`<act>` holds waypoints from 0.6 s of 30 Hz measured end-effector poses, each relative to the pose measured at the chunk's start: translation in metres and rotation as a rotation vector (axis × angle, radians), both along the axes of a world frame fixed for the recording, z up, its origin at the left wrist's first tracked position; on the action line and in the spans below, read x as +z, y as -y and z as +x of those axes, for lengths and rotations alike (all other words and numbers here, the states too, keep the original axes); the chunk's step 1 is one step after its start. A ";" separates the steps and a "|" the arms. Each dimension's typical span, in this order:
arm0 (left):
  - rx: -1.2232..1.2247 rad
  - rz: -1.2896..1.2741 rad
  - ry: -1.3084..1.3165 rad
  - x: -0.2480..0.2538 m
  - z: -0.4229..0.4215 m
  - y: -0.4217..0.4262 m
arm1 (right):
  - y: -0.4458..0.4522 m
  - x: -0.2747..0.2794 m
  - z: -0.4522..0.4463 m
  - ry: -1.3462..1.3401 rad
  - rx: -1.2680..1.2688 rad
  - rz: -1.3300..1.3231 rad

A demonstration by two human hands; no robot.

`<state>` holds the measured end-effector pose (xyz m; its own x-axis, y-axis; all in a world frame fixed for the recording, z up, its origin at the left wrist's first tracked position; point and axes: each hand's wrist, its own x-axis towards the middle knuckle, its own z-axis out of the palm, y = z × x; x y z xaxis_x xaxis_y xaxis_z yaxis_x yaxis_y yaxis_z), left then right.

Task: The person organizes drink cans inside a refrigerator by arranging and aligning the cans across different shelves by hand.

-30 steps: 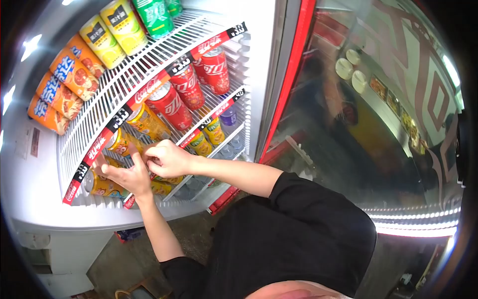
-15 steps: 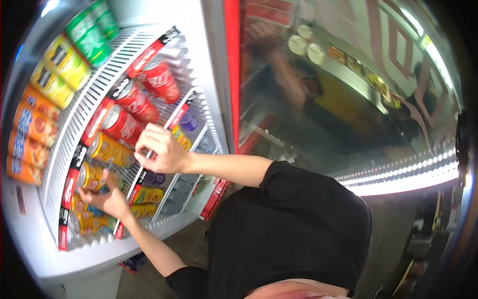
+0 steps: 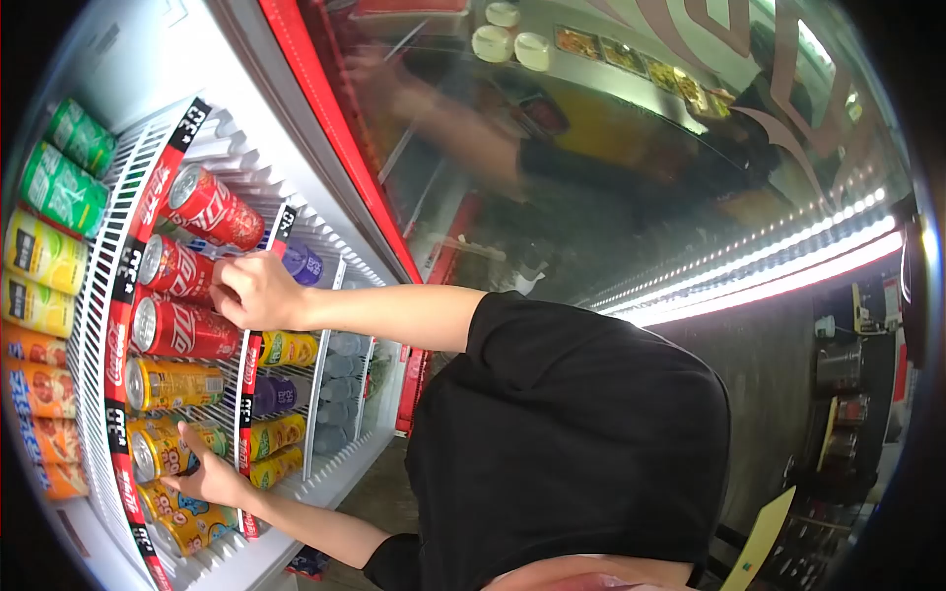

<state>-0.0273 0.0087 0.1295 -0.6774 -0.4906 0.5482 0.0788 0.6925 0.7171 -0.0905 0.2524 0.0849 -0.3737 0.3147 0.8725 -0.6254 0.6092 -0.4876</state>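
My left hand point(image 3: 217, 480) has its thumb and fingers spread beside a yellow drink can point(image 3: 158, 448) on the middle shelf. Whether the fingertips touch that can is unclear. More yellow cans point(image 3: 187, 522) with cartoon-like prints stand just below it in the picture. My right hand point(image 3: 258, 291) is closed, its fingers curled in front of a red Coca-Cola can point(image 3: 177, 266). What those fingers hold, if anything, is hidden. Two other red cans, one above point(image 3: 212, 207) and one below point(image 3: 182, 328), flank it in the row.
Green cans point(image 3: 64, 192), yellow-green cans point(image 3: 44, 256) and orange cans point(image 3: 44, 399) fill the upper shelf. Purple cans point(image 3: 276, 394) and clear bottles point(image 3: 340, 394) sit lower. The glass door point(image 3: 552, 227) with its red frame point(image 3: 340, 138) stands open, reflecting food trays.
The view has turned and shifted, so the fridge sits differently in the picture. My left hand is now closer against the yellow cans. My right hand stays closed near the red cans.
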 end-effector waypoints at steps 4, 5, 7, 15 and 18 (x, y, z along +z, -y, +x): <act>-0.030 -0.130 -0.031 -0.015 -0.013 0.016 | -0.001 -0.001 -0.001 -0.016 -0.052 0.018; -0.077 -0.129 -0.041 -0.017 -0.015 0.017 | -0.001 -0.001 -0.001 -0.023 -0.057 0.022; -0.168 -0.131 -0.063 -0.010 -0.011 0.014 | 0.000 -0.002 -0.002 -0.037 -0.065 0.027; -0.115 -0.029 0.011 -0.005 -0.004 0.007 | 0.000 -0.007 -0.004 -0.076 -0.088 0.107; -0.106 -0.024 0.033 -0.006 -0.004 0.011 | 0.000 -0.008 -0.003 -0.079 -0.101 0.126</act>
<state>-0.0309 -0.0020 0.1237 -0.7427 -0.4024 0.5352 0.1286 0.6987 0.7038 -0.0936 0.2519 0.0773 -0.2742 0.2334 0.9329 -0.5916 0.7238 -0.3550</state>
